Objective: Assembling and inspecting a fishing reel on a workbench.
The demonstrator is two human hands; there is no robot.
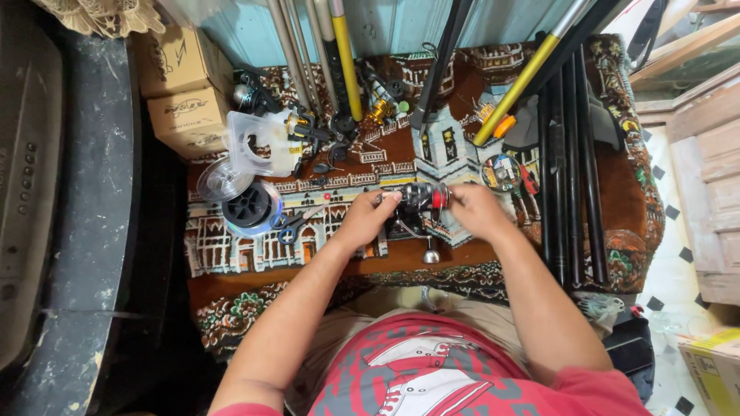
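Observation:
A black fishing reel (420, 202) with a red band is held between both hands above a patterned rug (324, 231). My left hand (368, 218) grips the reel's left end with its fingertips. My right hand (476, 209) grips the right end, by the red band. The reel's crank arm hangs down and ends in a silver knob (431, 256).
Left of the hands lie scissors (291, 225), a black line spool (248, 206), a clear spool (223, 179) and a clear plastic box (262, 142). Cardboard boxes (185, 85) stand at the back left. Black rods (570, 169) lie on the right, yellow-handled rods (524, 77) lean behind.

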